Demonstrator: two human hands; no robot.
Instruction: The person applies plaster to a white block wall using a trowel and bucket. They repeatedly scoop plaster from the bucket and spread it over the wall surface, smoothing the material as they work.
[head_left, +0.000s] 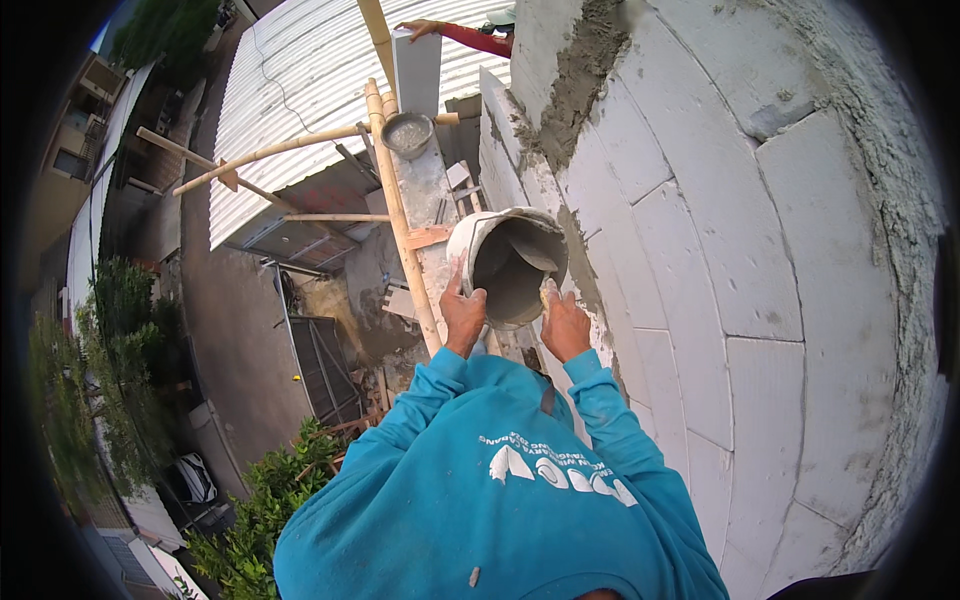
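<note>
A white, mortar-smeared bucket (462, 238) is tipped toward me in front of my body. Grey wet mortar (520, 300) coats its inside, and the depth of it is in shadow. My left hand (463, 315) is closed on the bucket's near left rim, one finger stretched along the outer wall. In my right hand (567, 326) is the handle of a trowel (530, 246), whose grey, mortar-covered blade reaches into the bucket. Close on the right rises a wall of pale blocks (690, 260).
Bamboo poles (395, 230) border a narrow plank platform (428, 185) on the left, with a drop to the ground beyond. A black mortar basin (407, 134) stands farther along it. Beyond, a co-worker's hand (420, 29) touches an upright pale block (417, 75). Corrugated roofing (285, 75) lies behind.
</note>
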